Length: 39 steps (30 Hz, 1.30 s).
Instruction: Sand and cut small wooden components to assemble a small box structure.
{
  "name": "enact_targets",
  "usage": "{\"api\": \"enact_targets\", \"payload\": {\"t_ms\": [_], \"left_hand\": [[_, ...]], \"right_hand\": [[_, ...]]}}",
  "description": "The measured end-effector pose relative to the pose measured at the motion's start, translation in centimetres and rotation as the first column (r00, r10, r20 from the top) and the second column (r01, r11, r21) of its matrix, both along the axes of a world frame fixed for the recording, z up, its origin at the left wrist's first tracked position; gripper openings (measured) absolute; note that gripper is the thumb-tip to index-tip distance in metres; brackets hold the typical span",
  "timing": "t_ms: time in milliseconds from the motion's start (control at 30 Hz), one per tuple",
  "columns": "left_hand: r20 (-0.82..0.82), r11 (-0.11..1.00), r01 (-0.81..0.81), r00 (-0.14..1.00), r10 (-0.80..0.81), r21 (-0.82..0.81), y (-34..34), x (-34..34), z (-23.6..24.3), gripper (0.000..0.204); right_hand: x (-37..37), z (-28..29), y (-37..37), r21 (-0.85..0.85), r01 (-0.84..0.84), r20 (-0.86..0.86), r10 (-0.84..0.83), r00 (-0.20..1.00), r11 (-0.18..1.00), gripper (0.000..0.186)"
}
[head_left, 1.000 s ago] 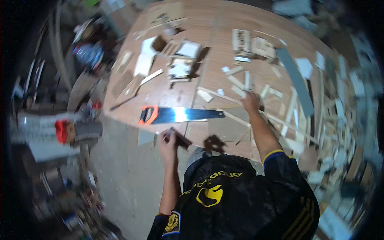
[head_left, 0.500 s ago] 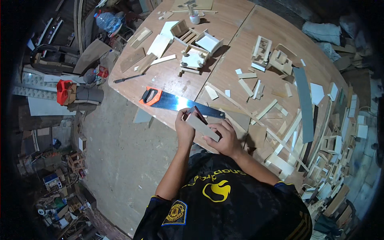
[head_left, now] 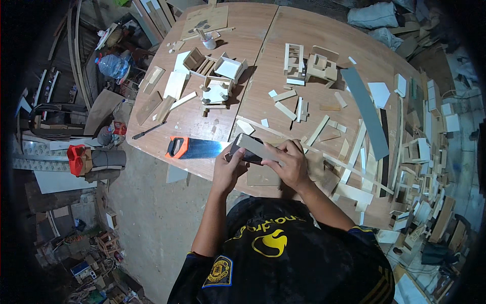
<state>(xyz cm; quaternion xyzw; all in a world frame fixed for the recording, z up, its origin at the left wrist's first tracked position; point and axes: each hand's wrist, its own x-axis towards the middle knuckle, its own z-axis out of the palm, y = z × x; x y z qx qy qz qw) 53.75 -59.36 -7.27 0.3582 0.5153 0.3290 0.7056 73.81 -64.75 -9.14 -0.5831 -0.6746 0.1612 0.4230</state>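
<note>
Pale strip (head_left: 257,147), over the table (head_left: 185,121) near its close edge; left hand (head_left: 229,171) grasping a dark block (head_left: 251,158) against it; right hand (head_left: 292,166) pinching its right end; saw (head_left: 200,149) just beyond; small wooden furniture (head_left: 322,67) farther off.

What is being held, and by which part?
The left grip holds a dark piece near its left end; the right grip holds a pale strip by its right end.

Forearms (head_left: 211,217) angled inward; left grip (head_left: 228,172) clasped, thumb (head_left: 237,156) uppermost; right grip (head_left: 292,166) close by, fingers (head_left: 293,148) bent.
</note>
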Motion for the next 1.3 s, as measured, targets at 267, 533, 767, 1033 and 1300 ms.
{"api": "enact_targets", "payload": {"t_ms": [267,533,767,1033,1300], "left_hand": [[0.208,0.997,-0.003,0.978,-0.012,0.071,-0.3,-0.7,2.4,0.054],[0.270,0.982,-0.125,0.959,0.084,0.139,-1.5,-1.9,4.4,0.053],[0.062,0.967,-0.210,0.977,0.203,0.146,-2.8,-3.1,3.0,0.038],[0.227,0.951,-0.308,0.929,0.294,0.029,-3.7,-3.6,3.2,0.037],[0.158,0.966,-0.244,0.961,0.229,0.089,-5.6,-4.3,2.4,0.041]], "right_hand": [[-2.5,0.0,0.3,0.105,-0.104,-0.092,0.114,0.989,0.989,0.049],[-4.8,0.9,0.9,0.020,-0.272,-0.359,0.261,0.896,0.962,0.039],[-6.4,0.7,-0.4,-0.046,-0.499,-0.654,0.351,0.670,0.866,0.044],[-7.3,2.7,-1.9,-0.199,-0.447,-0.708,0.188,0.680,0.872,0.054],[-11.0,1.0,-2.3,0.021,-0.232,-0.551,0.205,0.809,0.972,0.051]]}}
